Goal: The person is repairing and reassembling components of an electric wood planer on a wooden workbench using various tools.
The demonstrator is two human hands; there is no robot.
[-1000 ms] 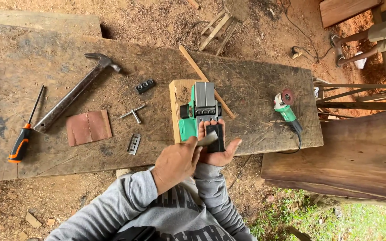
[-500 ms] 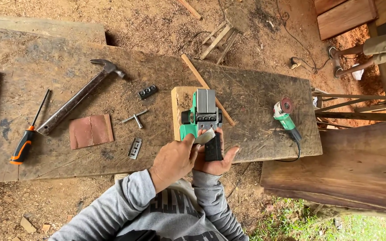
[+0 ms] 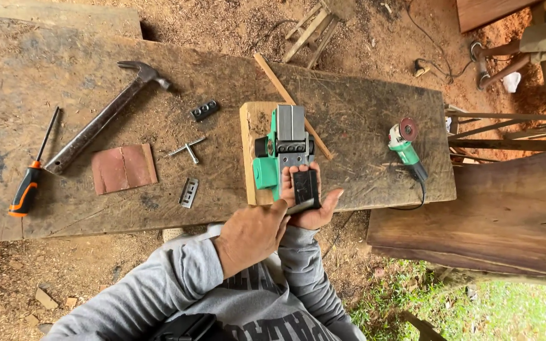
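A green electric planer [image 3: 284,148] lies upside down on a pale wooden block [image 3: 248,145] on the plank bench [image 3: 361,120]. My right hand [image 3: 316,213] cups the planer's near end from below, fingers curled up around its dark base plate. My left hand [image 3: 248,235] is beside it with its back to the camera. Its fingertips are closed on the same near end, where a thin grey metal strip [image 3: 303,205] shows.
On the bench lie a claw hammer [image 3: 105,119], an orange-handled screwdriver [image 3: 30,180], a reddish sandpaper sheet [image 3: 123,167], a T-shaped key [image 3: 187,149], two small metal parts [image 3: 203,110], a wooden stick [image 3: 289,101] and a green angle grinder [image 3: 406,144]. A thick slab [image 3: 500,208] stands to the right.
Both hands stay at the planer's near end. The left hand has slid slightly lower and to the left; the view has shifted a little.
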